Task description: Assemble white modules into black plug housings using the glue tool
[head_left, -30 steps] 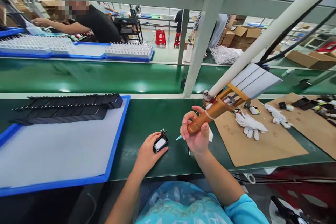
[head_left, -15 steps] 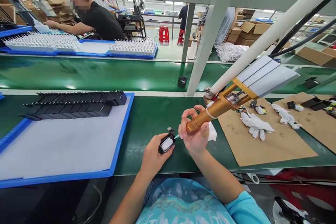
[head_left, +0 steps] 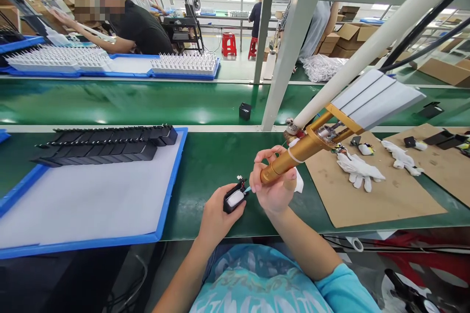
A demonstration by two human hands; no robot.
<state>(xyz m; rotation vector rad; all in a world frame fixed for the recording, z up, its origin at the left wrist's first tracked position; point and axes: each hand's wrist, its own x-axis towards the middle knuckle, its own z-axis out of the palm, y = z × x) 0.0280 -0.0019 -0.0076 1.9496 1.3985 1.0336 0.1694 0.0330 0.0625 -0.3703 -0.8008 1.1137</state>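
A small black plastic case [head_left: 228,207] with a white insert [head_left: 235,198] and a few wires at its upper end sits in my left hand [head_left: 217,211]. My left fingers and thumb close around its sides, just above the green bench. In my right hand [head_left: 274,190] is a gold dispensing gun [head_left: 284,164], tilted down to the left, its barrel wrapped by my fingers. Its thin blue nozzle [head_left: 248,189] reaches the case's right edge near the wires; whether it touches is too small to tell. White paper [head_left: 299,182] lies partly hidden behind my right hand.
On the left, a blue-edged tray [head_left: 161,205] carries rows of black cases [head_left: 110,149]. Brown cardboard [head_left: 345,210] at right bears white gloves [head_left: 360,168] and small parts. A black box [head_left: 245,111] rides the green belt [head_left: 165,102]. A metal post [head_left: 284,58] rises ahead; a co-worker [head_left: 143,27] sits beyond.
The black box on the belt has moved left. Across the belt, the co-worker's hand has risen. My hands keep their grips, with the nozzle still at the case's right edge.
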